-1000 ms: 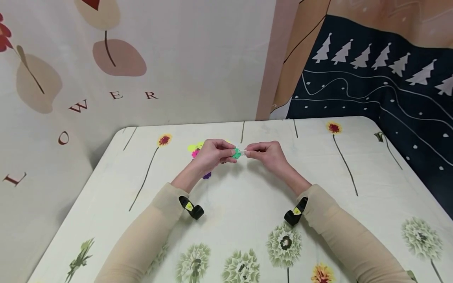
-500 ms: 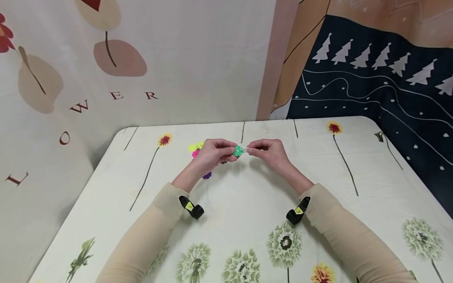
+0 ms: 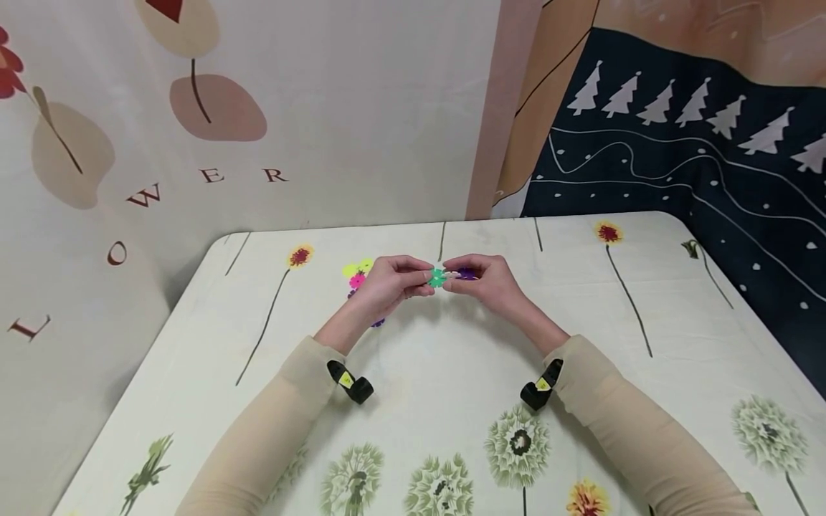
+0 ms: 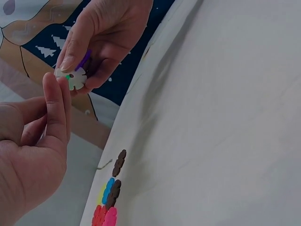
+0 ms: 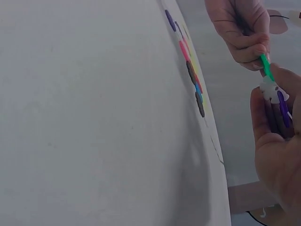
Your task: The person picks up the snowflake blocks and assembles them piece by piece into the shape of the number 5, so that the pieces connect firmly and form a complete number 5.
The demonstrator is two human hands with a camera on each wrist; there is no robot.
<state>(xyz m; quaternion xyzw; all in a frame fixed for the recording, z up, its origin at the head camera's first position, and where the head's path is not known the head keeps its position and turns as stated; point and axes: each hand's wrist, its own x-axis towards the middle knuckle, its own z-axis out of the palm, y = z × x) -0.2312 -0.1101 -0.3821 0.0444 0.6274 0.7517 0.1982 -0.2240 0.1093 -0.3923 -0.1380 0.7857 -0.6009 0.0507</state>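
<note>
Over the back of the table, my left hand (image 3: 392, 283) pinches a green snowflake-shaped building disc (image 3: 437, 278) between thumb and fingers. My right hand (image 3: 495, 283) grips a white snowflake disc (image 5: 272, 90) that has a purple disc (image 3: 466, 274) joined to it, set crosswise. The green disc meets the white one at its edge in the right wrist view. How deep their slots sit in each other cannot be seen. Both hands are close together above the tabletop, and fingers cover parts of the discs.
Left of the hands lie loose discs, among them yellow (image 3: 358, 268), pink (image 3: 358, 281), dark brown (image 4: 113, 194) and blue (image 4: 107, 189) ones; my left hand partly hides them in the head view. A white floral cloth (image 3: 426, 387) covers the table, with fabric walls behind.
My right hand has come slightly left, closer to my left hand, and its grip has shifted. The purple disc, hidden before, now shows between its fingers.
</note>
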